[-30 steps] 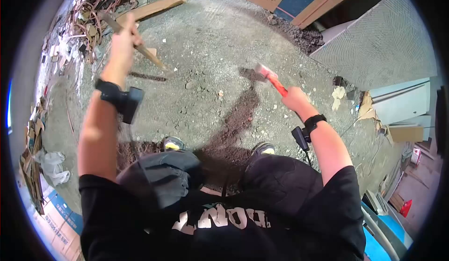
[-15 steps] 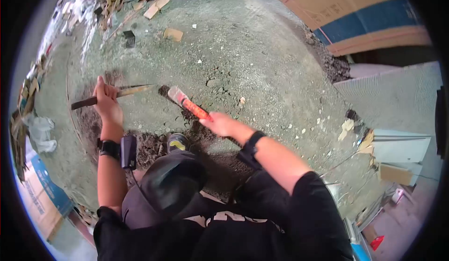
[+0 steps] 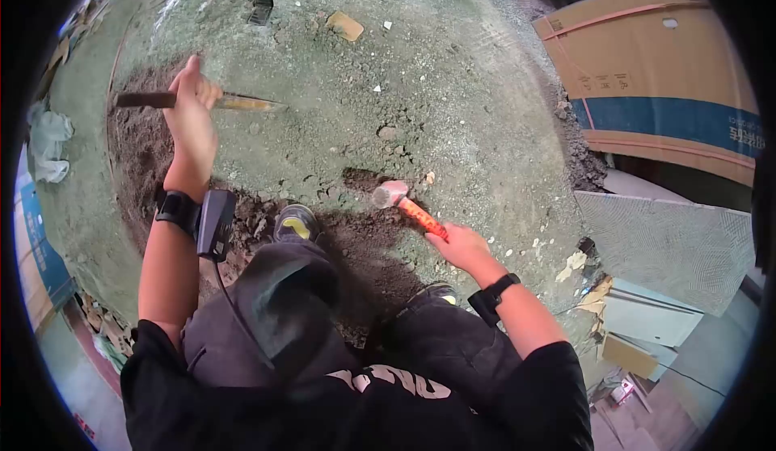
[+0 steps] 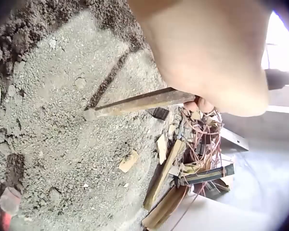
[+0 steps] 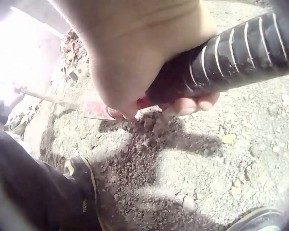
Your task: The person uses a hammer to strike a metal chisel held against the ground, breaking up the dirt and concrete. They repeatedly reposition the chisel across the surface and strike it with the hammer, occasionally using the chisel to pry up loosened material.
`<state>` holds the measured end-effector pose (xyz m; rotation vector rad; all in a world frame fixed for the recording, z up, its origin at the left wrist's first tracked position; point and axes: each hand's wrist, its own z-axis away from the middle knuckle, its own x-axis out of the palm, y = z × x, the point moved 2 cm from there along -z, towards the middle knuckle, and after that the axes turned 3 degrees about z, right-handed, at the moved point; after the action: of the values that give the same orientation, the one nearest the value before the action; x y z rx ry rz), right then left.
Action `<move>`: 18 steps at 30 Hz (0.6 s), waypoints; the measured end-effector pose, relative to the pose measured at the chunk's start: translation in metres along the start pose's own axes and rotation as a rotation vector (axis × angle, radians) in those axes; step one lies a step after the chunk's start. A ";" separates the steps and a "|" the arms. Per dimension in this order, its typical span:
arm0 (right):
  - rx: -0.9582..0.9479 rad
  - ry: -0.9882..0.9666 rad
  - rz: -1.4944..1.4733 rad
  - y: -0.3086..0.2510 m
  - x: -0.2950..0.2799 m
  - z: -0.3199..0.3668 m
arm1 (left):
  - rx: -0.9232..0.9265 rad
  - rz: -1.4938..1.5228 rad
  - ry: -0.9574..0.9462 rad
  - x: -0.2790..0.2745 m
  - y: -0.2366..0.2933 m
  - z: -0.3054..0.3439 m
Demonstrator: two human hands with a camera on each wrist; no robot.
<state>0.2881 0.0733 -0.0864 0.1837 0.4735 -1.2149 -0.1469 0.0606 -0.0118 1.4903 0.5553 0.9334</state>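
Note:
My left hand (image 3: 194, 124) grips a long metal chisel (image 3: 250, 103), its thumb lying along the shaft. The dark end sticks out to the left of the fist, and the flat, worn blade points right. In the left wrist view the chisel blade (image 4: 139, 102) slants over the grey ground, its shadow meeting near the tip. My right hand (image 3: 463, 249) holds a hammer (image 3: 392, 195) with a pale, reddish head and orange-red handle. A black grip (image 5: 236, 53) with white rings shows in the right wrist view. The hammer head is apart from the chisel, over rubbly ground.
Loose dark soil (image 3: 364, 253) lies between the shoes. A strapped cardboard box (image 3: 647, 63) and a grey textured board (image 3: 671, 241) stand at right. Scrap cardboard (image 3: 345, 26) and a small black object (image 3: 260, 8) lie ahead; a plastic bag (image 3: 51, 145) is at left.
The hammer swung left toward the chisel, then back right, away from it. The chisel turned from a steep slant to nearly level across the head view. The head view has shifted.

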 end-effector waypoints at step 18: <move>-0.094 0.055 -0.122 -0.052 -0.008 -0.033 | 0.011 -0.014 -0.049 0.014 -0.003 0.015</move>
<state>0.2290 0.0746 -0.1058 0.1093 0.5961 -1.3059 -0.1261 0.0630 -0.0111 1.5134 0.5351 0.8825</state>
